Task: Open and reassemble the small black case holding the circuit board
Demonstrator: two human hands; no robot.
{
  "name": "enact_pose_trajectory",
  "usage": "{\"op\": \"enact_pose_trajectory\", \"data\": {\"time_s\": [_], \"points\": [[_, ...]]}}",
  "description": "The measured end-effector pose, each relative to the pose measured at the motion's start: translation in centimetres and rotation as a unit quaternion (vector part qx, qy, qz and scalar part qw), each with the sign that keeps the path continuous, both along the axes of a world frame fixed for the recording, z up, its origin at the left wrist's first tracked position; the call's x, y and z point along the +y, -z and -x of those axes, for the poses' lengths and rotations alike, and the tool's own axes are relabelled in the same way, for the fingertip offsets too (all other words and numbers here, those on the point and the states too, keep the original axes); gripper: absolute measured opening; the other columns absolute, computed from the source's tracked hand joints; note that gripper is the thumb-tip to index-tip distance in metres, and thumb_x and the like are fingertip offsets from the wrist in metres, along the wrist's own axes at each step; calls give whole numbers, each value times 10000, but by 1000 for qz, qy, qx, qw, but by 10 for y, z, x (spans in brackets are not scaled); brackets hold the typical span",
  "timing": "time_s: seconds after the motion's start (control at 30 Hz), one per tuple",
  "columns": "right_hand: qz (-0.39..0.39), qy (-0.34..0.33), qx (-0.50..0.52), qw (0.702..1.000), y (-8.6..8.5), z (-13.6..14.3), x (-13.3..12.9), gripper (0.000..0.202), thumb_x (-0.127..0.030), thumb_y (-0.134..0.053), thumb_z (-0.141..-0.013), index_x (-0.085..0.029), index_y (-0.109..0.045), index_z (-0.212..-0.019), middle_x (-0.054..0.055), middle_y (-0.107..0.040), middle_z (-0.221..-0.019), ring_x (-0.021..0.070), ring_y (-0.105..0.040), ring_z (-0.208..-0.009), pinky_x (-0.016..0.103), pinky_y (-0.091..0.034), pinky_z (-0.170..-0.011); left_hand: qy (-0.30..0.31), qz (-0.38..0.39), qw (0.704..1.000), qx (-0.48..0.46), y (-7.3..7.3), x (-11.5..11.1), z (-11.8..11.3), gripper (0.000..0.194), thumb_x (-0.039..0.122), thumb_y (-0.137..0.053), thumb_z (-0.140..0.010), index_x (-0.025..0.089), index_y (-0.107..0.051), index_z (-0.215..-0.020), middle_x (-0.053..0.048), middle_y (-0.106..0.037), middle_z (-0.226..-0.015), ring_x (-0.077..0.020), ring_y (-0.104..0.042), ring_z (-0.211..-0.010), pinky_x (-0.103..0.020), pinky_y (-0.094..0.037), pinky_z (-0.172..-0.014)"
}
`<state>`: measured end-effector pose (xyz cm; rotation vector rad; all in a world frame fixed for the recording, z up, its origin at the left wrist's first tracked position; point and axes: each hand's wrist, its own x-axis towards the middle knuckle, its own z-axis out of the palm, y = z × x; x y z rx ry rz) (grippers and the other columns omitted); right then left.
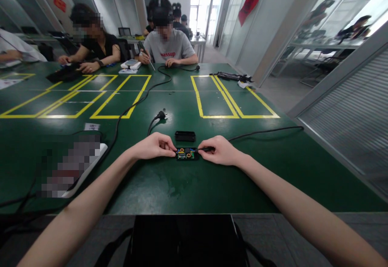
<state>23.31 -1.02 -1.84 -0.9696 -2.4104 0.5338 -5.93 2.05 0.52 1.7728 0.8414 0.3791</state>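
Where left grip [154, 145] faces right grip [220, 150], circuit board [186, 155] between, shell [185, 136] beyond

My left hand [159, 146] pinches the left end of an open black case [186, 160], its circuit board [185, 155] exposed, as my right hand [220, 150] grips a black cord [209, 149] at the other. Just beyond the case sits a black cover [184, 136]; left of that, a plug [161, 115].
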Motion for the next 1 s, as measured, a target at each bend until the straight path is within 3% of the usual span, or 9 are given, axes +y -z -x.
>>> {"op": "enact_pose_trajectory", "data": {"time_s": [0.17, 0.4, 0.57, 0.8, 1.0], "points": [[-29, -7, -7, 1000, -4, 0, -1, 162, -241, -626, -918, -166, -759, -862, 40, -708, -774, 118, -558, -573, 247, -402, -600, 2, -63, 998, 12, 4, 2, 2, 315, 440, -813, -778, 135, -747, -824, -36, -707, -847, -126, -583, -725, -232, -450, -658], [-27, -25, -28, 999, -8, -1, -3, 201, -260, -598, -958, -173, -766, -890, 48, -702, -786, 138, -590, -626, 253, -409, -613, 16, -176, 983, 50, -1, -6, -2, 219, 343, -722, -860, 145, -714, -765, -30, -687, -789, -135, -564, -713, -236, -426, -655], [-26, -21, -36, 999, -7, 0, -3, 168, -225, -599, -924, -163, -753, -901, 44, -706, -785, 137, -584, -625, 250, -400, -614, -3, -146, 987, 62, 1, -6, -5, 223, 357, -716, -859, 134, -736, -859, -17, -678, -733, -124, -539, -653, -229, -409, -619], [-70, -25, -105, 992, -15, 0, -5, 181, -235, -600, -941, -174, -768, -915, 50, -724, -803, 158, -625, -684, 268, -365, -627, 30, -183, 981, 57, -1, -4, -4, 202, 310, -666, -873, 142, -707, -769, -22, -671, -777, -128, -551, -702, -230, -405, -648], [-66, -14, -103, 992, -11, 2, -2, 419, -304, -470, -1070, -179, -710, -749, 54, -704, -779, 151, -621, -693, 273, -365, -645, 32, -166, 983, 65, -5, -4, -3, 187, 304, -676, -857, 138, -715, -780, -32, -699, -785, -138, -581, -717, -236, -436, -666]]}}
